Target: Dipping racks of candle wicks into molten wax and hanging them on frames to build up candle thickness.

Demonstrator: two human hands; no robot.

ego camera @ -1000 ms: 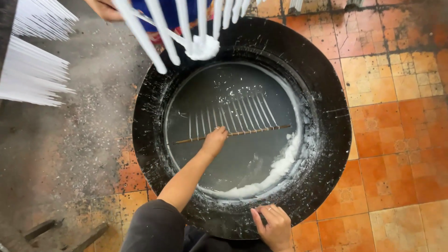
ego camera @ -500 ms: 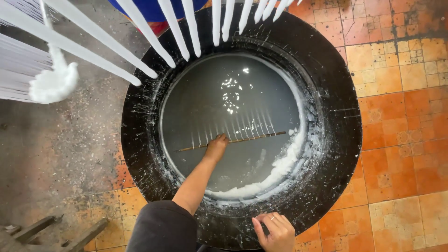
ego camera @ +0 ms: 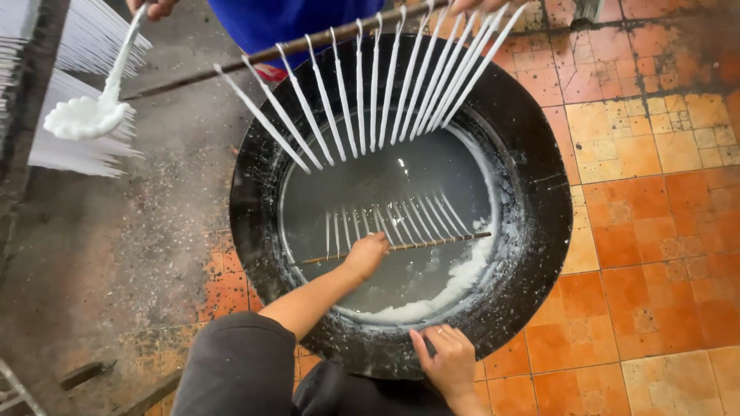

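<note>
We count one black round vat (ego camera: 539, 231) of grey liquid. Inside the vat, one thin stick (ego camera: 432, 244) carries about twelve white candles (ego camera: 401, 219), partly submerged. Above the vat's far rim, a second stick (ego camera: 254, 58) carries about fourteen white candles (ego camera: 362, 100). Left of the vat, we count one white ladle-shaped lump (ego camera: 85, 117) and two banks of hanging candles (ego camera: 81, 150), too dense to count. Two hands belong to the wearer: left hand (ego camera: 366, 254), right hand (ego camera: 447, 362).
</note>
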